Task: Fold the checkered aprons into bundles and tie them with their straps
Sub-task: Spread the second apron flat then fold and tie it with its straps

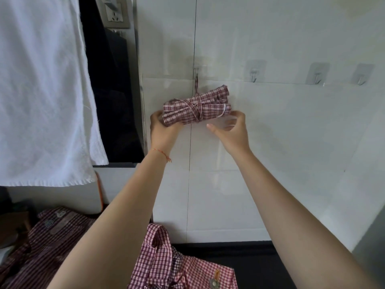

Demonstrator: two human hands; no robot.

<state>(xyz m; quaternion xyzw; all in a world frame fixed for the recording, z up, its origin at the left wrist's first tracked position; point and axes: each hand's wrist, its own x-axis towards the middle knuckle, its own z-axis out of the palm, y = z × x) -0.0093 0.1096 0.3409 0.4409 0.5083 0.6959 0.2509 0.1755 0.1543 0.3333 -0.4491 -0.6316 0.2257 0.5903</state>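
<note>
Checkered apron bundle (196, 107), dark red and white cloth folded into a compact roll, hangs horizontally against the white tiled wall (270, 132). Its own strap (194, 110) is wound around the middle of the roll, and one strap end rises vertically to a clear adhesive wall hook (196, 68) directly above.

Left hand (161, 130) grasps the left end of the bundle, fingers curled behind the cloth and palm supporting it from below. A thin red cord bracelet (161, 153) sits on that wrist. Right hand (231, 129) is at the right end of the bundle: fingertips touch the lower right corner, thumb is extended and apart from the cloth, and the fingers are loosely bent without closing on anything.

Three further clear adhesive hooks (316, 74) are spaced along the wall to the right of the first.

A white towel (41, 90) hangs at the left of the view, beside a dark opening.

Below, on the black table (260, 265), lies an unfolded red-and-white checkered apron (181, 268) with its loop raised. A second, darker checkered apron (52, 236) lies at lower left.
</note>
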